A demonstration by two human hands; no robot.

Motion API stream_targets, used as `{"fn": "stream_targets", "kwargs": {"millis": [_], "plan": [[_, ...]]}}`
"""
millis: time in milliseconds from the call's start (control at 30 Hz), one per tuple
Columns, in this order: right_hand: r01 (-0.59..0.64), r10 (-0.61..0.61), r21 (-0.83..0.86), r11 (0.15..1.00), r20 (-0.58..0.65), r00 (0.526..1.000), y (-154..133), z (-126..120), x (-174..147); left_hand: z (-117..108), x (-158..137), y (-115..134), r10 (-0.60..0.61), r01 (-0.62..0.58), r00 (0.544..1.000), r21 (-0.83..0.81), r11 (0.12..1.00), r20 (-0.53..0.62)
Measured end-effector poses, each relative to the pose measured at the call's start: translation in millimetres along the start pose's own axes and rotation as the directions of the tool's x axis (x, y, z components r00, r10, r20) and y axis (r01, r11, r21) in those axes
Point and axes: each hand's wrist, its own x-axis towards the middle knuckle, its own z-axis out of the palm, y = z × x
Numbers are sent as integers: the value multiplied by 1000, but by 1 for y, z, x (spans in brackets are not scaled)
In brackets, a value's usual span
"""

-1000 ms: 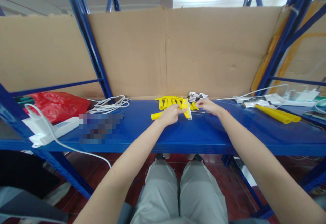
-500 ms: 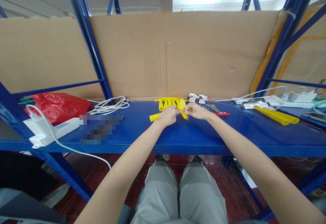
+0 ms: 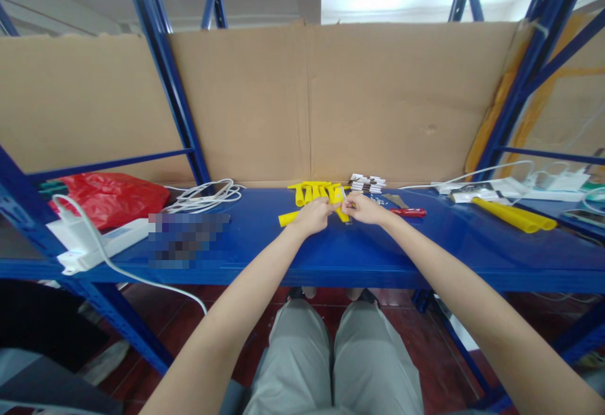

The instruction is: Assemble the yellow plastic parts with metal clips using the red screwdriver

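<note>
A yellow plastic piece [image 3: 341, 213], tapering like a handle or tube, lies between my hands on the blue shelf. My left hand [image 3: 314, 215] is closed at its left edge, fingertips pressed on it. My right hand [image 3: 363, 208] pinches at its right side with bent fingers, and what sits between them is too small to make out. Another yellow tube [image 3: 288, 218] pokes out left of my left hand. Just behind, several yellow tubes [image 3: 309, 193] lie in a row. A pale strip shows along the yellow piece, partly covered by my right fingers.
Right of my right hand lies a red tool [image 3: 412, 212], with a stack of white-and-brown pieces [image 3: 367, 182] behind it. Longer yellow tubes [image 3: 513, 215] lie far right. At left are a white power strip [image 3: 106, 245], a red bag [image 3: 116, 198] and a coiled white cable [image 3: 208, 196].
My right hand has shifted slightly left, covering more of the pale strip and uncovering more of the red tool. My left hand stays nearly in place on the yellow piece.
</note>
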Motion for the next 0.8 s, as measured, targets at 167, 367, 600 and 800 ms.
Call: {"fn": "stream_targets", "kwargs": {"millis": [167, 367, 600, 800], "plan": [[16, -16, -17, 1000, -7, 1000, -1, 1, 0, 1, 0, -2, 11, -11, 1000, 6, 1000, 8], [22, -23, -21, 1000, -8, 1000, -2, 1, -2, 1, -1, -2, 22, -22, 1000, 22, 1000, 7], [0, 0, -17, 1000, 34, 999, -2, 0, -3, 1, -1, -1, 44, -44, 999, 34, 998, 8], [33, -32, -14, 999, 59, 998, -3, 0, -3, 2, 0, -3, 33, -33, 999, -5, 999, 2]]}}
